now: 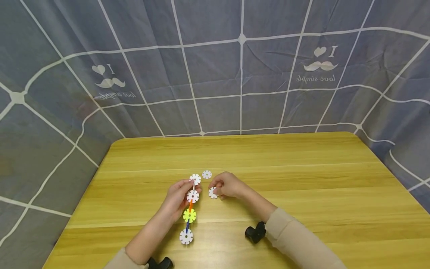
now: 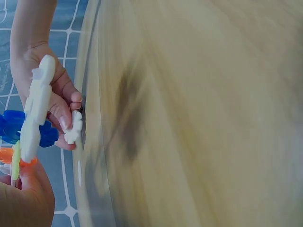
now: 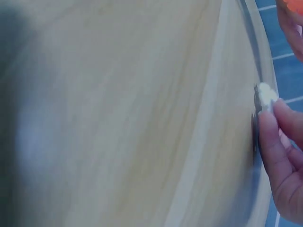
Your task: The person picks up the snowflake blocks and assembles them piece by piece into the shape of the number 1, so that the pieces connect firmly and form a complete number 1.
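Note:
My left hand (image 1: pixel 176 198) grips a chain of notched snowflake discs near its far end. From far to near, the chain shows a white disc (image 1: pixel 195 179), a thin white one edge-on, another white disc (image 1: pixel 193 196), an orange disc (image 1: pixel 191 205) edge-on, a yellow-green disc (image 1: pixel 189 215), a blue disc (image 2: pixel 12 124) and a white disc (image 2: pixel 34 113) at the near end. To the right, my right hand (image 1: pixel 231 185) pinches a single white disc (image 3: pixel 267 94) between thumb and fingers, low over the table. A small gap separates the two hands.
Another white disc (image 1: pixel 206 174) lies on the wooden table (image 1: pixel 302 168) just beyond the hands. Black wrist devices (image 1: pixel 255 232) sit by both sleeves. A grey curtain (image 1: pixel 215 74) with white grid lines hangs behind the table and along its sides.

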The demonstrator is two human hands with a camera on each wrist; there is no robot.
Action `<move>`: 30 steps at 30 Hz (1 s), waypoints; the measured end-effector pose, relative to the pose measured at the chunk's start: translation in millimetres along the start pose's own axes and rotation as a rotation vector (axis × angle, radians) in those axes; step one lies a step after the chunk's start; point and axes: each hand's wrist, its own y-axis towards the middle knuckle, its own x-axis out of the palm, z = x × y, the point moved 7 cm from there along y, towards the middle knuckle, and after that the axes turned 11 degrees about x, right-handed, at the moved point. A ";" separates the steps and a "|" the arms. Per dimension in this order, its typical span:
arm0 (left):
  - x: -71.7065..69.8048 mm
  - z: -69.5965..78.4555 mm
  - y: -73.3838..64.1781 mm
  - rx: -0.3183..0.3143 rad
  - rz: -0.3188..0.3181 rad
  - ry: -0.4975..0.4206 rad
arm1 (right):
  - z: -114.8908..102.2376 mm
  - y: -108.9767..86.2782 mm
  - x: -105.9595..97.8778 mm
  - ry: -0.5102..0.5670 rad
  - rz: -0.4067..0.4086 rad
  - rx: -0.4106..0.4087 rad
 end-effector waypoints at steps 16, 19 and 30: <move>26.6 -7.8 -0.8 -0.009 -0.043 0.016 | 3.7 -15.9 -40.5 0.245 -0.005 -0.035; 33.1 -8.9 -1.4 -0.009 -0.061 0.011 | 1.1 -18.8 -47.0 0.277 -0.001 -0.043; 53.3 -11.0 -6.5 -0.016 -0.112 0.008 | -10.8 -28.8 -59.4 0.379 -0.014 -0.061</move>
